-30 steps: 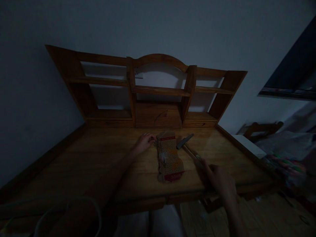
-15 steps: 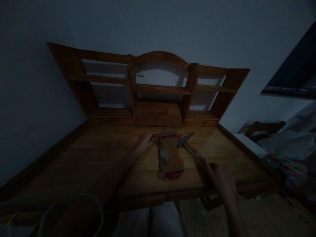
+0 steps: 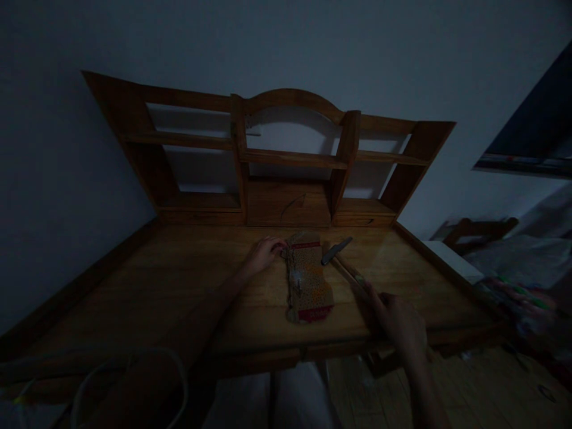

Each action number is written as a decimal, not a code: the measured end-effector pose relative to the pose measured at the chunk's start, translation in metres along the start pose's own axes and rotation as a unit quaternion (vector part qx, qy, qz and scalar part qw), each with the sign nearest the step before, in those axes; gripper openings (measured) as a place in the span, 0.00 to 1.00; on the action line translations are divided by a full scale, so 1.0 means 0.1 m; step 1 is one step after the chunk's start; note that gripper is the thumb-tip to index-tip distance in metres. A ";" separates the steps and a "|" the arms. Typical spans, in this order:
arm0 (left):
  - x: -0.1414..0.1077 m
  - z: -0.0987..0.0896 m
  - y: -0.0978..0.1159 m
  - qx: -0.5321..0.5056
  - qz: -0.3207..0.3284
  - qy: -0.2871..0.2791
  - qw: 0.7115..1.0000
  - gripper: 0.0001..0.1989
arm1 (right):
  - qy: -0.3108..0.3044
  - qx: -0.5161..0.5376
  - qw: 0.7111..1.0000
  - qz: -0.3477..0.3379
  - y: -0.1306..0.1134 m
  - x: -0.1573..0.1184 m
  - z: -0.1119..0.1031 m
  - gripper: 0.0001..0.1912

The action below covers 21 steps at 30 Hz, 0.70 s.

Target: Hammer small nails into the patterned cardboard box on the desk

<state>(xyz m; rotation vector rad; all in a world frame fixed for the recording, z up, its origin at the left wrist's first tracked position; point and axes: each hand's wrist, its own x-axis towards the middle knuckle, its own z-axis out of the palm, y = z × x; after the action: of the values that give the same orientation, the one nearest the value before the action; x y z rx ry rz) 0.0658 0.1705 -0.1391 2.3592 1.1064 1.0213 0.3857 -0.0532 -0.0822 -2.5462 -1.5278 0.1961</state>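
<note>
A torn piece of cardboard [image 3: 310, 280], printed with dots and red bands, lies flat on the wooden desk. My left hand [image 3: 264, 252] is at its upper left edge, fingers pinched together. Something small seems to be at the fingertips, but it is too dark to tell what. My right hand [image 3: 400, 319] is wrapped round the wooden handle of a hammer [image 3: 336, 251]. The hammer's dark metal head is just right of the cardboard, close above or on the desk; I cannot tell which.
A wooden shelf unit [image 3: 289, 156] with cubbies and small drawers stands along the back of the desk [image 3: 179, 268]. A pale cable [image 3: 172, 356] loops at the lower left. To the right are a chair back [image 3: 485, 229] and plastic-wrapped things [image 3: 522, 262].
Almost nothing differs. The view has tilted very slightly; both hands, the hammer and the cardboard keep their places.
</note>
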 end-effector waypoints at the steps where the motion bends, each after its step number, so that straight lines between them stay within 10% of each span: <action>1: 0.00 0.00 -0.01 -0.001 0.000 0.000 1.000 0.12 | 0.001 0.000 1.000 -0.001 0.00 0.00 0.00 0.40; 21: -0.01 0.00 0.00 -0.015 -0.004 0.003 1.000 0.12 | 0.007 -0.013 1.000 -0.011 0.02 0.00 0.03 0.41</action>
<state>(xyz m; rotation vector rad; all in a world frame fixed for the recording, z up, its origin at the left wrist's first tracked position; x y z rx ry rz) 0.0647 0.1695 -0.1397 2.3285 1.0951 1.0349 0.3867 -0.0542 -0.0850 -2.5432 -1.5633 0.1574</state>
